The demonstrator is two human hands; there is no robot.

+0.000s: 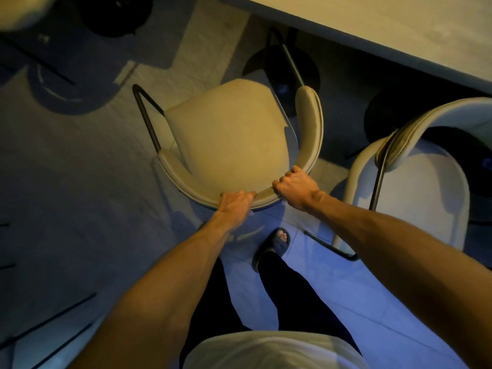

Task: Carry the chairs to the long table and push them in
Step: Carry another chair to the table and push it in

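room was dim; warm yellow light fell on chair (pixel 229 134), blue glow lay on floor (pixel 343 302); top-left corner was blurred, edges bowed by wide lens.

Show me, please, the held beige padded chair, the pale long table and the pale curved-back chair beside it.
beige padded chair (pixel 229 134): head view, seat centre.
pale long table (pixel 386 27): head view, bare top.
pale curved-back chair (pixel 426 195): head view, seat.

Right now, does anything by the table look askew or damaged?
The chair gripped by the left hand and right hand is angled to the long table edge, with its seat not under it. No damage or spill shows.
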